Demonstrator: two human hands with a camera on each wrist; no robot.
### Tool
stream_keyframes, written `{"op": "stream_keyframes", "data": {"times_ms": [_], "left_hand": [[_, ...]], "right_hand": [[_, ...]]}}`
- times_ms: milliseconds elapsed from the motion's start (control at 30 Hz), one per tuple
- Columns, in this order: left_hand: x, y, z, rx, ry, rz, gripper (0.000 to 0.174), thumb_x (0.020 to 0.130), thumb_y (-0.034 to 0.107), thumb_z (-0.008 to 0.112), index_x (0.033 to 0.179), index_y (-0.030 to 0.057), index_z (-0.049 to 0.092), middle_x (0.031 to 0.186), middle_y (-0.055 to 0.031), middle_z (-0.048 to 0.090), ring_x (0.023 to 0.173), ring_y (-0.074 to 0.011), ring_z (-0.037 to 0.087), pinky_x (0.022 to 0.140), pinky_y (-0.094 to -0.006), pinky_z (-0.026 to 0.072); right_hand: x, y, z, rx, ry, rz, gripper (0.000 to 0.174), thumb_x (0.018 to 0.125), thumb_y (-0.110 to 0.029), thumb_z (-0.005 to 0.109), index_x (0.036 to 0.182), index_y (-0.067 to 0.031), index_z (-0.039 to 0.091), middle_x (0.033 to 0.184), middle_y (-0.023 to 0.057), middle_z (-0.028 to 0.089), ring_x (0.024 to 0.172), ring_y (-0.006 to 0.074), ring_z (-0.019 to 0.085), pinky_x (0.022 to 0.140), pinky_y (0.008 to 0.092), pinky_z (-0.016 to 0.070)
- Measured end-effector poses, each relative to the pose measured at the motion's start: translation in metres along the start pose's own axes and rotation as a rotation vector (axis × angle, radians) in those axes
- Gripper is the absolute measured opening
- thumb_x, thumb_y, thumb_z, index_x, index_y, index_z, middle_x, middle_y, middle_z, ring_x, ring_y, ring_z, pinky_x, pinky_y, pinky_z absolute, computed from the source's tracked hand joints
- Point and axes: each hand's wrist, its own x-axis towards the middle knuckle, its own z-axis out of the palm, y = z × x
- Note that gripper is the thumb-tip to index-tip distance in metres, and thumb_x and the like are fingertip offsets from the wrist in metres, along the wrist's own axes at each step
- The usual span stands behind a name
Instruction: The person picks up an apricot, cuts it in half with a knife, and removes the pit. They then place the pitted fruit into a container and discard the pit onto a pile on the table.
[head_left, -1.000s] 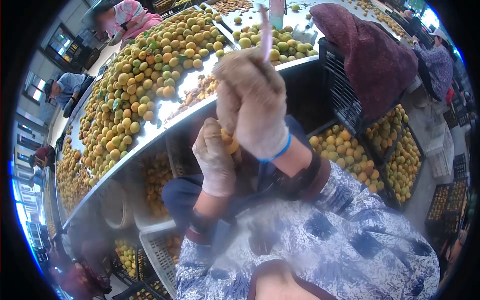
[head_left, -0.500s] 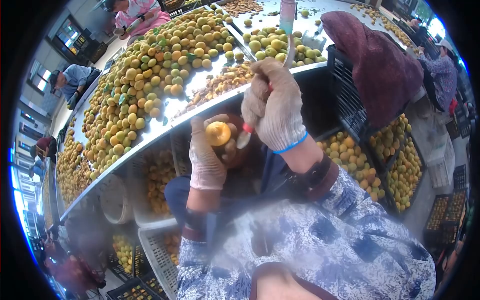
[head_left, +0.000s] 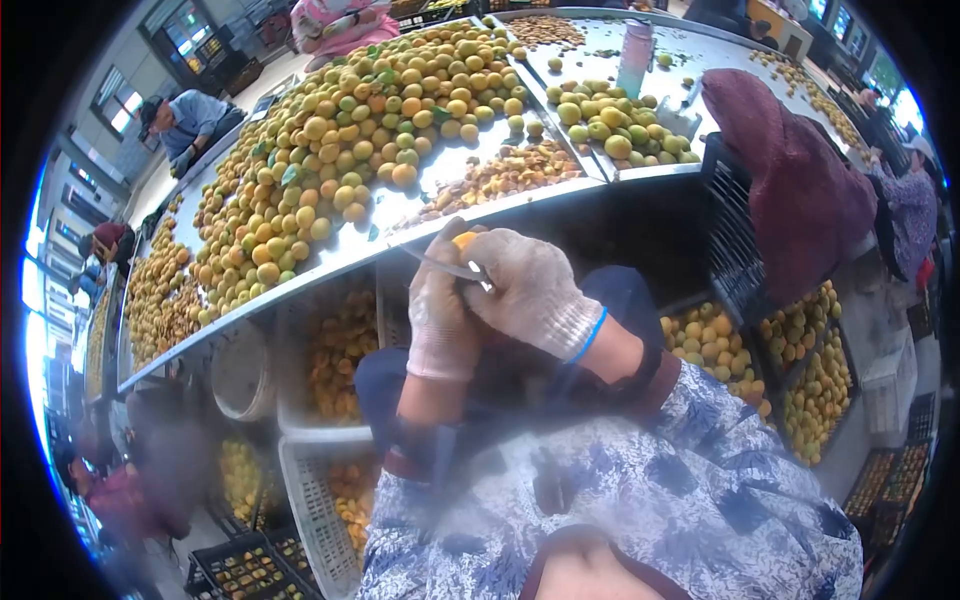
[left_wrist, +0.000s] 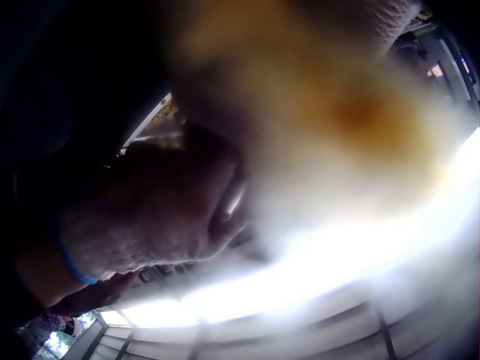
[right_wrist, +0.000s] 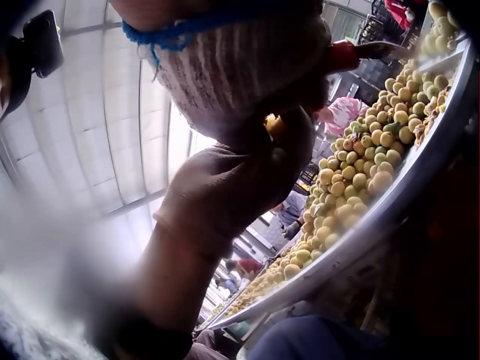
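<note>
My gloved left hand [head_left: 440, 315] holds an apricot [head_left: 464, 240], of which only a small orange part shows between the hands. My gloved right hand [head_left: 535, 285] is pressed close against the left one and grips a pitting knife [head_left: 438, 262] with a curved metal blade. In the right wrist view the red handle [right_wrist: 343, 57] sticks out of the right fist, and a bit of yellow-orange flesh [right_wrist: 274, 125] shows between both hands. The left wrist view is mostly blurred by an orange shape close to the lens; the right hand [left_wrist: 150, 210] appears dark beside it.
Before me is a metal table [head_left: 300, 283] heaped with whole apricots [head_left: 300, 200] and a pile of halves [head_left: 510, 175]. A bottle [head_left: 635, 58] stands behind greener fruit. A maroon cloth [head_left: 785, 190] drapes a black crate [head_left: 728, 230]. Fruit crates, a white bucket [head_left: 242, 375] and other people surround me.
The right hand has come down and left, from apart and raised with the knife, to meet the left hand at the apricot. The cut apricot face seen earlier is now mostly covered.
</note>
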Motion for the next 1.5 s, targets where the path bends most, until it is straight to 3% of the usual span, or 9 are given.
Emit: {"op": "stream_keyframes", "data": {"times_ms": [67, 167, 267, 700, 833, 1100, 1300, 1400, 1500], "left_hand": [[0.0, 0.001, 0.0, -0.188, 0.098, -0.107, 0.035, 0.093, 0.005, 0.05, 0.126, -0.005, 0.052, 0.116, -0.0149, 0.063, 0.104, -0.0175, 0.061, 0.087, -0.0273, 0.0487], [-0.004, 0.001, -0.013, 0.87, 0.031, 0.26, 0.039, 0.09, 0.001, 0.055, 0.129, -0.0041, 0.05, 0.116, -0.0113, 0.062, 0.107, -0.0174, 0.06, 0.089, -0.027, 0.049], [0.006, 0.002, -0.022, -0.639, 0.303, -0.223, 0.03, 0.096, 0.013, 0.049, 0.118, -0.007, 0.05, 0.108, -0.0203, 0.061, 0.097, -0.0328, 0.063, 0.087, -0.0419, 0.0549], [-0.076, 0.054, -0.201, -0.98, 0.274, 0.128, 0.035, 0.099, 0.021, 0.038, 0.118, -0.0017, 0.057, 0.123, -0.0194, 0.058, 0.103, -0.0302, 0.064, 0.077, -0.0363, 0.0583], [-0.094, 0.055, -0.215, -1.143, 0.235, 0.127, 0.024, 0.097, 0.018, 0.046, 0.107, -0.0014, 0.057, 0.114, -0.0136, 0.062, 0.073, -0.017, 0.062, 0.051, -0.0245, 0.0429], [-0.116, 0.058, -0.232, -1.174, 0.254, 0.14, 0.019, 0.096, 0.015, 0.048, 0.104, -0.0009, 0.056, 0.109, -0.013, 0.062, 0.064, -0.0131, 0.054, 0.049, -0.0238, 0.04], [-0.18, 0.059, -0.284, -0.47, 0.748, 0.111, 0.019, 0.095, 0.013, 0.05, 0.11, 0.0032, 0.057, 0.107, -0.0144, 0.063, 0.084, -0.0235, 0.065, 0.07, -0.0289, 0.054], [-0.275, 0.008, -0.371, 0.86, 0.72, 0.019, 0.031, 0.098, 0.021, 0.043, 0.123, 0.0036, 0.049, 0.126, -0.0125, 0.052, 0.112, -0.0243, 0.054, 0.082, -0.0341, 0.0518], [-0.34, 0.006, -0.376, -0.242, 1.114, -0.236, 0.048, 0.098, 0.029, 0.041, 0.138, 0.0039, 0.036, 0.145, -0.0133, 0.037, 0.136, -0.0305, 0.032, 0.106, -0.0457, 0.0336]], "right_hand": [[0.003, 0.001, 0.004, 0.084, 0.061, -0.016, 0.013, 0.075, -0.015, 0.065, 0.085, -0.0073, 0.06, 0.08, 0.014, 0.063, 0.074, 0.0302, 0.064, 0.067, 0.0407, 0.0518], [0.005, -0.002, -0.009, 0.633, 0.042, 0.374, 0.013, 0.077, -0.011, 0.069, 0.088, -0.005, 0.064, 0.074, 0.0065, 0.064, 0.061, 0.0171, 0.059, 0.057, 0.0314, 0.0493], [0.012, -0.003, -0.024, 0.862, 0.097, 0.574, 0.009, 0.08, -0.005, 0.069, 0.088, -0.0068, 0.065, 0.072, 0.0008, 0.062, 0.048, 0.0075, 0.052, 0.041, 0.0224, 0.0411], [0.022, 0.025, -0.005, 1.36, 0.125, 0.903, 0.018, 0.086, -0.013, 0.064, 0.074, -0.0126, 0.051, 0.055, -0.005, 0.035, 0.042, 0.0077, 0.03, 0.041, 0.0255, 0.0238], [0.023, 0.021, 0.015, 1.401, 0.039, 0.983, 0.02, 0.086, -0.015, 0.064, 0.072, -0.0146, 0.049, 0.055, -0.0061, 0.034, 0.043, 0.0073, 0.029, 0.041, 0.0249, 0.0224], [0.022, 0.01, 0.023, 1.349, -0.002, 1.021, 0.016, 0.086, -0.012, 0.064, 0.076, -0.0142, 0.052, 0.057, -0.0062, 0.036, 0.043, 0.0067, 0.029, 0.041, 0.0247, 0.0225], [0.018, 0.021, 0.025, 1.372, -0.034, 0.96, 0.018, 0.087, -0.013, 0.065, 0.075, -0.013, 0.051, 0.058, -0.0062, 0.036, 0.042, 0.0061, 0.025, 0.04, 0.024, 0.0193], [0.02, 0.018, 0.027, 1.375, -0.045, 0.971, 0.016, 0.087, -0.011, 0.064, 0.078, -0.012, 0.051, 0.058, -0.0059, 0.033, 0.042, 0.0063, 0.024, 0.04, 0.0245, 0.0187], [0.019, 0.017, 0.035, 1.35, -0.034, 1.032, 0.015, 0.088, -0.012, 0.063, 0.079, -0.012, 0.051, 0.058, -0.0059, 0.032, 0.042, 0.0062, 0.025, 0.04, 0.0246, 0.0192]]}}
